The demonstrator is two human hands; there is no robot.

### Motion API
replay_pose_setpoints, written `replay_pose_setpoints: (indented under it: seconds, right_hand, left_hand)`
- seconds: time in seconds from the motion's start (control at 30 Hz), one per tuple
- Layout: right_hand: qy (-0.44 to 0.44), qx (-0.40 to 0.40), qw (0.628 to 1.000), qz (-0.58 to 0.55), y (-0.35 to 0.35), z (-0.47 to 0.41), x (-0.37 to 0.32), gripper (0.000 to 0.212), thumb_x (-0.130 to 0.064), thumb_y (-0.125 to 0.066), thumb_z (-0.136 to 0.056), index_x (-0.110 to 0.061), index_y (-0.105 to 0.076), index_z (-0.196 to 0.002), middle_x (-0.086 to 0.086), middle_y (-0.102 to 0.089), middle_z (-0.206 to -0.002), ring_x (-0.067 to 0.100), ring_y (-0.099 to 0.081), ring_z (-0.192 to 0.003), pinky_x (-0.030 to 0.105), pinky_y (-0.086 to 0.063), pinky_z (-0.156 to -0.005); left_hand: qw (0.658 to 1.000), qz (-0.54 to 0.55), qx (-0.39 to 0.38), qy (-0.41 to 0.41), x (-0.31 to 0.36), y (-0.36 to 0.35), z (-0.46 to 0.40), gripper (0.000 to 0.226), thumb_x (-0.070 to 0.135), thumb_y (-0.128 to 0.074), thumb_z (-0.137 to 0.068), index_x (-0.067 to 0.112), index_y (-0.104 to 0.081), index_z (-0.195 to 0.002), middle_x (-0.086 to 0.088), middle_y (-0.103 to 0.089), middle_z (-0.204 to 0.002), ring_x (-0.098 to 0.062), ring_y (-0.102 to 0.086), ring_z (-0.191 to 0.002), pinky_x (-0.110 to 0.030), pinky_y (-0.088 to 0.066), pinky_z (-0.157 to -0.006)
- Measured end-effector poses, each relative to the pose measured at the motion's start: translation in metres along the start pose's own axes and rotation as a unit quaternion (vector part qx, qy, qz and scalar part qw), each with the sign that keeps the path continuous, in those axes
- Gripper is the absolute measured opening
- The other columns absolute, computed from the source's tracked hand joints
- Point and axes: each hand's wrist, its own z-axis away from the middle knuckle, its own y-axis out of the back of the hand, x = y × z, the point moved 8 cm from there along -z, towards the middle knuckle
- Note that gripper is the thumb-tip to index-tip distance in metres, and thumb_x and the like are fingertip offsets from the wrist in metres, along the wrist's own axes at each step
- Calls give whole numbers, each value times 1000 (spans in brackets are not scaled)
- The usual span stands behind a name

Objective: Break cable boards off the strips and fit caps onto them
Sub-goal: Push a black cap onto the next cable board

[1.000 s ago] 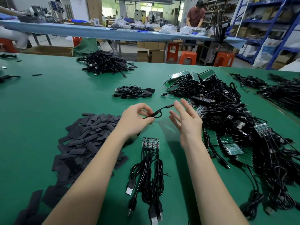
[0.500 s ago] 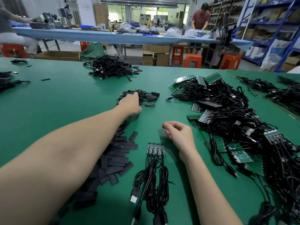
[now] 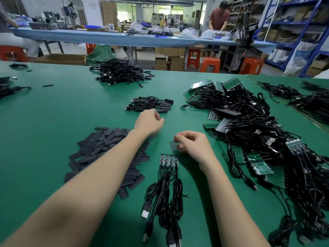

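Observation:
My left hand [image 3: 149,122] hovers just in front of a small pile of capped cables [image 3: 151,104]; its fingers are loosely curled and hold nothing. To its right, my right hand [image 3: 193,145] rests low over the green table [image 3: 53,122], also loosely curled and without anything in it. Below and between my hands lies a short strip of cable boards [image 3: 168,160] with black USB cables trailing toward me. A heap of flat black caps [image 3: 105,148] lies under and left of my left forearm.
A large tangle of board strips and black cables [image 3: 258,132] fills the table's right side. Another cable pile [image 3: 121,73] sits at the far middle, with more cables at the far right [image 3: 302,98]. A person works at the blue table beyond.
A second ago both hands held one capped cable. My left hand carried it forward to the small pile, let go and has drawn back a little. My right hand sank toward the table.

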Motion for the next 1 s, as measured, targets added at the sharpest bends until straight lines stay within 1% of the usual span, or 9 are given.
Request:
replay_pose_setpoints:
  seconds: [0.17,0.27,0.43,0.53,0.63,0.73,0.83,0.9,1.0]
  right_hand:
    - [48,-50,960,271,7,6,-24,10,-35,-68,-89,-28,-76,-89,-6,-76,-89,16,-71,-86,32,-56,-89]
    - [22,-126,923,363,7,13,-27,15,-40,-73,-85,-29,-78,-94,-5,-75,-88,15,-69,-86,28,-55,-84]
    - [6,-179,891,417,-8,21,-20,27,-46,-82,-75,-29,-74,-96,-4,-74,-101,15,-67,-96,31,-55,-91]
    - [10,-183,887,423,-16,20,-19,28,-43,-85,-73,-27,-69,-90,-2,-72,-99,17,-66,-94,30,-55,-88]
    - [13,-180,909,375,-13,19,-19,27,-32,-86,-71,-25,-63,-84,-2,-72,-93,18,-65,-84,30,-54,-78]
    - [13,-187,965,181,-10,21,-21,18,-10,-75,-79,-11,-66,-94,-2,-65,-72,18,-56,-64,30,-52,-69]
    - [-19,-192,981,-3,-4,22,-19,18,1,-74,-83,-6,-69,-98,-3,-66,-64,10,-61,-62,24,-57,-70]
    - [-38,-200,976,-76,-4,22,-17,17,-2,-77,-83,-9,-71,-96,-1,-71,-71,7,-64,-63,20,-57,-68]
    - [-73,-195,966,-155,-6,22,-13,21,-3,-80,-79,-9,-71,-97,2,-73,-78,7,-65,-65,19,-56,-66]
  left_hand:
    - [987,157,37,-10,12,-7,58,17,34,-66,-91,22,-67,-79,11,-65,-75,-3,-59,-71,-9,-35,-63]
    - [979,195,54,-12,6,-15,90,22,35,-67,-91,25,-64,-72,15,-64,-66,11,-56,-60,-2,-38,-59]
    - [972,212,94,-42,6,-18,104,25,32,-66,-93,25,-60,-69,11,-62,-62,2,-56,-55,-24,-52,-67]
    - [972,201,100,-68,10,-19,104,28,33,-64,-93,28,-56,-67,11,-61,-61,2,-54,-54,-28,-53,-66]
    - [969,177,124,-119,17,-12,110,25,31,-63,-94,28,-57,-70,10,-61,-68,-1,-55,-63,-29,-49,-67]
    - [962,178,137,-157,29,0,113,16,32,-64,-93,27,-60,-79,11,-63,-79,-4,-59,-77,-22,-47,-71]
    - [955,279,49,-90,22,-5,111,16,41,-72,-88,27,-65,-85,12,-70,-87,-2,-65,-86,-20,-51,-79]
    - [920,389,-46,-19,16,-15,112,22,44,-78,-82,25,-70,-89,6,-74,-96,-10,-67,-99,-30,-51,-93]
    - [811,565,-139,53,14,-22,118,34,28,-82,-71,10,-70,-97,-9,-74,-93,-18,-69,-87,-34,-55,-91]
